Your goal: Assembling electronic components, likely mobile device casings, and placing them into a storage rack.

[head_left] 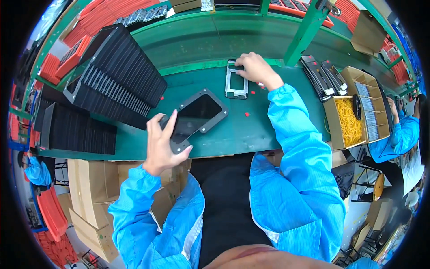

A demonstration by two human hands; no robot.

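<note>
A black fixture plate with round silver studs at its corners lies tilted on the green bench, a dark phone screen set in it. My left hand grips the plate's near-left end, its fingers on one edge and its thumb on the other. Farther off, to the right, a phone middle frame with a silver and black rim lies flat. Bent over this frame's far right corner is my right hand, fingertips pinched at its edge; anything small between them is hidden.
Tall stacks of black trays stand at the left. Small red bits dot the green bench. To the right are dark strip-like parts and a cardboard box with yellow bands. A green post rises behind.
</note>
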